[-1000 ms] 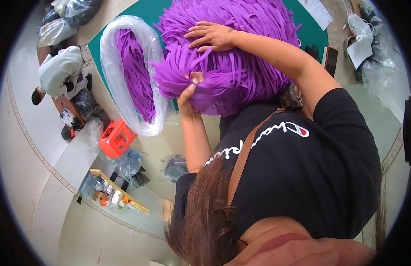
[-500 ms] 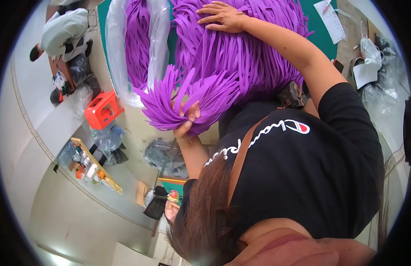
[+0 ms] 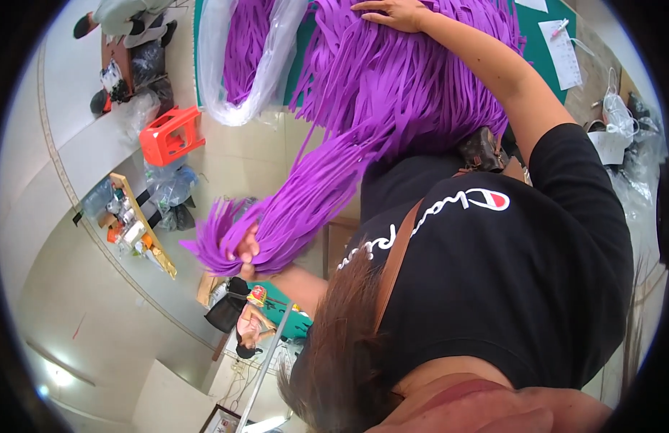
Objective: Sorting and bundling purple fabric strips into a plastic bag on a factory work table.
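A big heap of purple strips (image 3: 428, 79) lies on a green-topped table (image 3: 576, 14). My right hand (image 3: 396, 13) rests flat on top of the heap, fingers spread, arm stretched out. My left hand (image 3: 244, 249) is closed around a thick bundle of purple strips (image 3: 313, 191) near their loose ends. That bundle stretches taut from the heap down to my left, off the table edge. Its ends fan out past my fist.
A clear plastic bag (image 3: 251, 61) with more purple strips lies left of the heap. Papers and a pen (image 3: 562, 43) sit at the table's right. An orange stool (image 3: 172, 133), bags and a shelf stand on the floor. Other people (image 3: 125, 11) are nearby.
My left hand has pulled a bundle of strips out of the heap, down and to the left, away from the table. My right hand stays pressed on the heap.
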